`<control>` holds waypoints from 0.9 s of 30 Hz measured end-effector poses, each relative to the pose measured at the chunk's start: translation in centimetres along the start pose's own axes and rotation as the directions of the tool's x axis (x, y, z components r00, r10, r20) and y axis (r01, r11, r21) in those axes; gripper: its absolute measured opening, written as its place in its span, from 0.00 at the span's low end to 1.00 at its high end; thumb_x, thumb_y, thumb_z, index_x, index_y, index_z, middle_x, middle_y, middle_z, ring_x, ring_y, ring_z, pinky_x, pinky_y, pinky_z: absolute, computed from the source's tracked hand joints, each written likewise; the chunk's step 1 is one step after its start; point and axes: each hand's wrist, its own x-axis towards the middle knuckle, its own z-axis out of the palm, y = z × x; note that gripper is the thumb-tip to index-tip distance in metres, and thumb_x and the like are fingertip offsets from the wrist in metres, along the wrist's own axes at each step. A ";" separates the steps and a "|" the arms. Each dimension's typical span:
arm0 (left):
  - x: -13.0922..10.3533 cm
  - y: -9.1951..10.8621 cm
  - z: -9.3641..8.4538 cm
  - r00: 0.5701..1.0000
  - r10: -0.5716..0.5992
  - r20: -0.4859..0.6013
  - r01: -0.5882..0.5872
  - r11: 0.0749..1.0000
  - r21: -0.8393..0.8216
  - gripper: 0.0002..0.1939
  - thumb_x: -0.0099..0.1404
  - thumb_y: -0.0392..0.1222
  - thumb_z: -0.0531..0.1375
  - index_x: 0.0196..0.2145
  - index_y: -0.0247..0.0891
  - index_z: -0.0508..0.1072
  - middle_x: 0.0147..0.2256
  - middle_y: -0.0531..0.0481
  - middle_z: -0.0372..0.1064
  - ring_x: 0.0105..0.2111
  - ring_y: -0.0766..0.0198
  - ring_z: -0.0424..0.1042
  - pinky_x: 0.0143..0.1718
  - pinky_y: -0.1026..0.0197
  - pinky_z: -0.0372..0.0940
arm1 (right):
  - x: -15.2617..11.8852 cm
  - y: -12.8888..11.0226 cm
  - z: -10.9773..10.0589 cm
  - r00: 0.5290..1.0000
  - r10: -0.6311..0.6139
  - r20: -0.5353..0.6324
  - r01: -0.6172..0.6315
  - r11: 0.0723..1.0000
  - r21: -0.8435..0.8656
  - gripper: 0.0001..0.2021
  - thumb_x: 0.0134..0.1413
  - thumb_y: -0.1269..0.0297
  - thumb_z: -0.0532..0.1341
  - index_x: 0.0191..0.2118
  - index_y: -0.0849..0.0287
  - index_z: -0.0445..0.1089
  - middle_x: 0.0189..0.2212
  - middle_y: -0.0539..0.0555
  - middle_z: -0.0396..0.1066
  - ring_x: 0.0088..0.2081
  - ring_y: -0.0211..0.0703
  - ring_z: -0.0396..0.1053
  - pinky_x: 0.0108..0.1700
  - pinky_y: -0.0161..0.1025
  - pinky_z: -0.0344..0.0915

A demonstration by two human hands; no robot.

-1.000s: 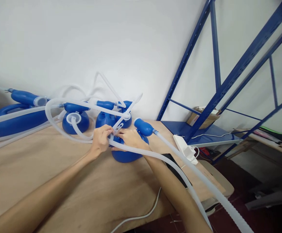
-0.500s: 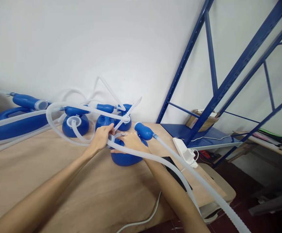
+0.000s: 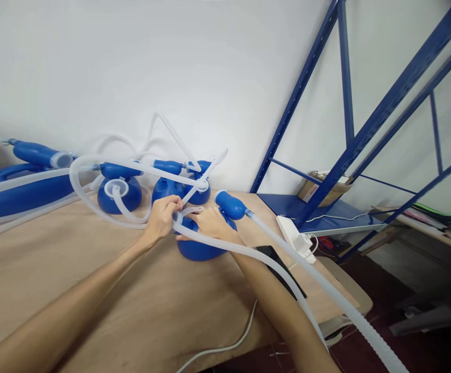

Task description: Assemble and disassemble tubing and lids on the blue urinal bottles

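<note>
A round-bodied blue plastic bottle (image 3: 200,252) stands on the wooden table in front of me. My left hand (image 3: 163,216) is closed at its mouth, fingers pinched on the whitish translucent collar (image 3: 177,218) where a hose meets it. My right hand (image 3: 212,224) lies over the top of the bottle and grips it; its palm side is hidden. A white ribbed hose (image 3: 244,250) runs from the collar across my right wrist. Just behind my right hand sits a blue bulb-shaped piece (image 3: 231,205) with a second white hose (image 3: 318,280) leading toward the lower right.
More blue bottles with hoses stand along the wall: a long one (image 3: 23,194) at left, a round one (image 3: 119,199), and others behind my hands. A black tablet-like object (image 3: 281,269) and a white power strip (image 3: 293,235) lie right. Beyond is a blue metal shelf (image 3: 326,212).
Both hands stay at the same bottle with nearly the same grip. The whole view has shifted slightly.
</note>
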 end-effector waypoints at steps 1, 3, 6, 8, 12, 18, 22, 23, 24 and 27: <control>-0.1 0.0 0.0 1.000 0.002 -0.010 -0.002 1.000 0.000 0.14 0.60 0.49 0.50 0.21 0.41 0.62 0.21 0.52 0.59 0.25 0.61 0.58 0.30 0.57 0.51 | 0.0 0.0 -0.1 1.000 0.007 0.008 -0.007 1.000 -0.009 0.38 0.57 0.26 0.61 0.55 0.56 0.78 0.52 0.62 0.80 0.50 0.61 0.79 0.47 0.47 0.70; -0.1 0.1 0.0 1.000 0.009 -0.028 -0.009 1.000 -0.001 0.15 0.60 0.49 0.50 0.21 0.40 0.63 0.21 0.52 0.61 0.25 0.61 0.58 0.30 0.56 0.52 | 0.0 -0.1 -0.2 1.000 0.006 0.014 -0.006 1.000 -0.013 0.39 0.57 0.26 0.60 0.57 0.55 0.77 0.52 0.62 0.80 0.49 0.61 0.79 0.45 0.46 0.69; -0.2 0.2 0.0 0.998 0.026 -0.059 -0.026 1.000 0.004 0.15 0.61 0.49 0.50 0.21 0.40 0.65 0.22 0.51 0.64 0.26 0.60 0.61 0.32 0.56 0.54 | -0.1 -0.2 -0.3 1.000 -0.007 0.011 0.007 1.000 -0.006 0.38 0.58 0.26 0.60 0.57 0.55 0.77 0.51 0.61 0.81 0.47 0.60 0.80 0.45 0.46 0.69; -0.3 0.2 0.0 0.996 0.042 -0.075 -0.041 0.999 0.011 0.15 0.61 0.49 0.50 0.21 0.40 0.66 0.23 0.50 0.66 0.27 0.59 0.62 0.33 0.55 0.55 | -0.1 -0.2 -0.3 1.000 -0.006 0.004 0.006 1.000 -0.007 0.38 0.57 0.27 0.61 0.58 0.55 0.77 0.51 0.61 0.81 0.47 0.59 0.80 0.45 0.46 0.68; -0.6 0.1 0.0 0.991 0.080 -0.110 -0.076 0.996 0.035 0.15 0.61 0.48 0.50 0.21 0.41 0.66 0.24 0.49 0.67 0.28 0.58 0.64 0.33 0.55 0.57 | -0.1 -0.2 -0.3 1.000 0.006 -0.004 -0.006 1.000 -0.006 0.37 0.57 0.27 0.62 0.57 0.54 0.77 0.50 0.61 0.81 0.47 0.60 0.80 0.45 0.46 0.69; -0.8 0.1 -0.3 0.980 0.127 -0.156 -0.118 0.991 0.069 0.18 0.64 0.49 0.49 0.22 0.41 0.69 0.26 0.47 0.70 0.29 0.57 0.65 0.35 0.54 0.58 | -0.2 -0.2 -0.2 1.000 0.005 -0.031 -0.004 1.000 0.014 0.36 0.58 0.29 0.63 0.58 0.54 0.77 0.53 0.61 0.81 0.49 0.60 0.79 0.47 0.48 0.69; -0.4 0.4 -0.7 0.983 0.134 -0.123 -0.125 0.989 0.078 0.18 0.64 0.48 0.49 0.19 0.42 0.61 0.22 0.48 0.64 0.26 0.59 0.62 0.32 0.55 0.56 | -0.1 0.0 0.1 1.000 0.006 -0.025 -0.006 1.000 0.006 0.36 0.59 0.29 0.62 0.59 0.52 0.77 0.53 0.60 0.80 0.48 0.61 0.80 0.46 0.48 0.70; -0.2 0.5 -0.9 0.984 0.131 -0.118 -0.122 0.989 0.084 0.19 0.64 0.48 0.50 0.18 0.42 0.58 0.20 0.49 0.60 0.25 0.60 0.59 0.31 0.55 0.55 | -0.1 0.1 0.2 1.000 -0.004 -0.027 0.004 1.000 0.004 0.36 0.59 0.29 0.62 0.59 0.52 0.77 0.53 0.59 0.80 0.48 0.61 0.80 0.46 0.48 0.71; 0.0 0.8 -1.1 0.986 0.128 -0.107 -0.118 0.988 0.101 0.19 0.64 0.49 0.50 0.17 0.42 0.56 0.19 0.50 0.57 0.23 0.61 0.57 0.30 0.56 0.54 | -0.1 0.2 0.3 0.999 -0.014 -0.033 0.014 1.000 0.003 0.35 0.59 0.30 0.62 0.59 0.52 0.77 0.54 0.59 0.80 0.48 0.61 0.79 0.45 0.48 0.71; 0.7 1.9 -2.3 0.993 0.109 0.035 -0.114 0.973 0.203 0.20 0.65 0.53 0.53 0.20 0.41 0.64 0.22 0.50 0.65 0.25 0.60 0.63 0.32 0.57 0.57 | 0.0 0.3 0.5 0.998 -0.014 -0.054 0.015 1.000 0.013 0.32 0.60 0.33 0.64 0.57 0.53 0.78 0.54 0.58 0.80 0.49 0.59 0.79 0.45 0.47 0.70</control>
